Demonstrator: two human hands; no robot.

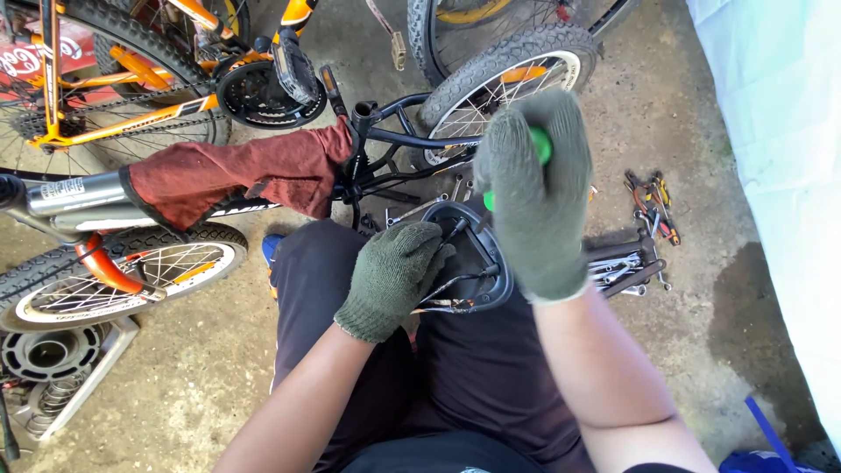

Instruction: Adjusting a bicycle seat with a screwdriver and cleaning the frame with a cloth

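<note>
Head view, looking down on a seated person's lap and a concrete floor [201,385]. The left hand [392,276], in a dark green knitted glove, rests on the near left edge of an upturned black bicycle saddle [480,263] that lies on the person's dark trousers [455,368], underside and rails facing up; its fingers [429,250] are curled together on the saddle's rim and rails. The right hand [536,197], in a like glove, is raised above the saddle, its fingers clamped around the green handle of a screwdriver [540,144], whose shaft points down towards the saddle's underside; the tip is hidden behind the glove.

Just beyond the knees, a black bicycle frame [394,140] lies across the floor, with a dark red cloth [236,180] draped over a silver tube [74,194] to the left. An orange bicycle [114,105] stands at upper left, its black chainring [258,95] and pedal [293,66] near the frame. Knobbly tyred wheels appear at lower left [114,271] and top centre [499,79]. To the right of the saddle, spanners [626,271] and pliers [653,206] lie on the floor. A pale sheet [780,131] fills the right edge.
</note>
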